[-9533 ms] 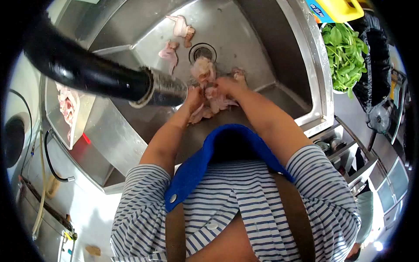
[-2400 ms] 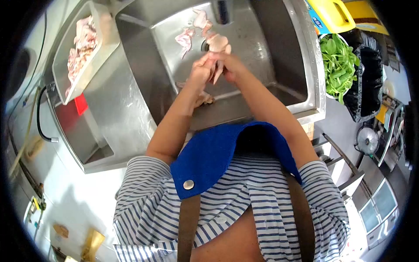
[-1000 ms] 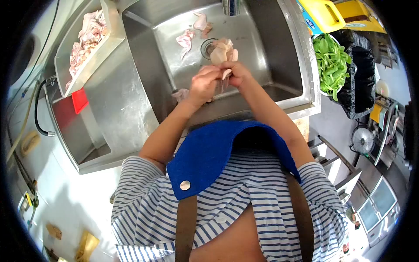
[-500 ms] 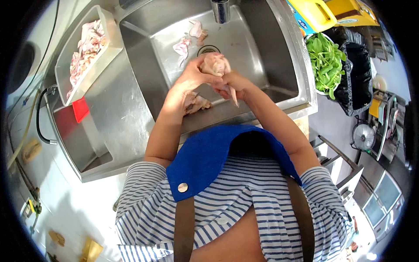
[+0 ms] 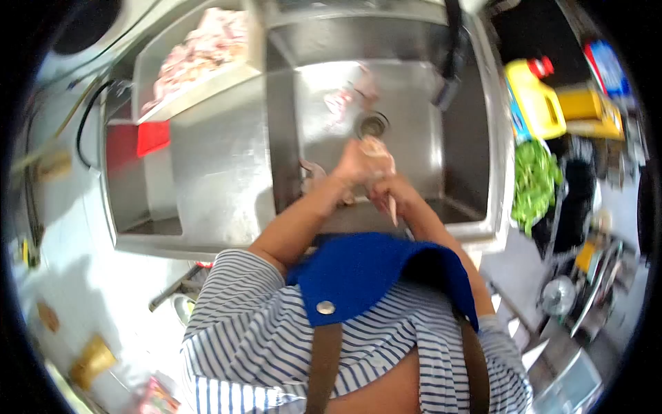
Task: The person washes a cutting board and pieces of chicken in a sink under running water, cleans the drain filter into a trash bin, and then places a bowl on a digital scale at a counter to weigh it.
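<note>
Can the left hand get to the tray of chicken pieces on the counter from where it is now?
Probably yes, once freed: the left hand grips a chicken piece over the sink. The tray sits up-left past the sink wall, with nothing between.

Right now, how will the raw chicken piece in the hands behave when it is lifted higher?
The chicken piece probably feels slippery: it looks wet and glossy over the sink. It seems floppy, since a thin end hangs below the right hand. The left hand also grips it, perhaps for control.

Steel sink (image 5: pixel 455 200) holds raw chicken pieces (image 5: pixel 343 103); tray (image 5: pixel 200 86) beside.
</note>
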Demonstrator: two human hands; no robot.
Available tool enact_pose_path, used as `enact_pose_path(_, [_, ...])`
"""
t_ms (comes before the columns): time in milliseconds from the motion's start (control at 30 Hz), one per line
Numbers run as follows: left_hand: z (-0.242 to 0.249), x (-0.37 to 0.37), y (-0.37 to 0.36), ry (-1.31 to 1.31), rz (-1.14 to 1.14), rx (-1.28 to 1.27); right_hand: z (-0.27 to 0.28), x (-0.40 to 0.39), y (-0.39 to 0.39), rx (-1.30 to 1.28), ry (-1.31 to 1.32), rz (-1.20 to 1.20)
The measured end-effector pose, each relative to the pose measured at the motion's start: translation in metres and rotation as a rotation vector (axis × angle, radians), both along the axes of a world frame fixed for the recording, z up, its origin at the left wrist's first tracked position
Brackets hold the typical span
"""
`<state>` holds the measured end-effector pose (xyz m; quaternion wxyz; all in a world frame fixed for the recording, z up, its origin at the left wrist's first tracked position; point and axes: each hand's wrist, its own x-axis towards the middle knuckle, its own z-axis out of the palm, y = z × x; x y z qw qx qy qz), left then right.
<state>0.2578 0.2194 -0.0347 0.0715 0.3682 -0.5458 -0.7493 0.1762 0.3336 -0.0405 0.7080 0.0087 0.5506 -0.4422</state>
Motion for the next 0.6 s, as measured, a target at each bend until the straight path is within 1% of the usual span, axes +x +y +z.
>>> enact_pose_path(67, [-0.010, 0.001, 0.005, 0.075, 0.133, 0.009, 0.006, 0.002, -0.001, -0.023, -0.035, -0.038])
enact_pose_path(133, [-0.045, 0.001, 0.008, 0.104, 0.209, -0.101, -0.004, 0.004, 0.000, 0.029, -0.036, -0.029])
enact_pose_path(167, [-0.038, 0.004, 0.005, 0.113, 0.232, -0.118, -0.003, 0.008, -0.001, 0.013, -0.028, -0.005])
enact_pose_path(233, [-0.019, 0.007, 0.005, -0.017, 0.154, -0.229, 0.001, 0.014, -0.001, 0.039, 0.176, -0.065])
enact_pose_path(267, [-0.027, 0.009, 0.009, 0.046, 0.223, -0.177, 0.005, 0.017, -0.001, 0.031, 0.187, -0.053])
enact_pose_path(300, [-0.038, 0.011, 0.011, 0.058, 0.237, -0.184, 0.010, 0.022, -0.002, 0.074, 0.194, -0.091])
enact_pose_path(333, [-0.048, 0.013, 0.013, 0.050, 0.264, -0.134, 0.016, 0.026, -0.005, 0.116, 0.202, -0.128])
enact_pose_path(367, [-0.040, 0.017, 0.009, 0.041, 0.293, -0.086, 0.021, 0.030, -0.008, 0.101, 0.214, -0.115])
enact_pose_path(400, [-0.032, 0.020, 0.004, 0.055, 0.308, -0.098, 0.026, 0.033, -0.012, 0.055, 0.251, -0.061])
enact_pose_path(467, [-0.014, 0.031, -0.005, -0.007, 0.400, -0.063, 0.033, 0.036, -0.024, 0.000, 0.297, 0.000])
enact_pose_path(500, [-0.011, 0.043, -0.022, 0.109, 0.301, -0.775, 0.035, 0.034, -0.031, -0.133, 0.218, 0.008])
enact_pose_path(533, [-0.007, 0.054, -0.046, 0.239, 0.310, -0.953, 0.037, 0.034, -0.038, -0.264, 0.134, 0.015])
enact_pose_path(567, [-0.004, 0.064, -0.071, 0.363, 0.321, -1.135, 0.048, 0.036, -0.047, -0.270, 0.135, 0.018])
enact_pose_path(600, [0.032, 0.074, -0.091, 0.333, 0.501, -0.575, 0.068, 0.035, -0.056, -0.291, 0.139, -0.083])
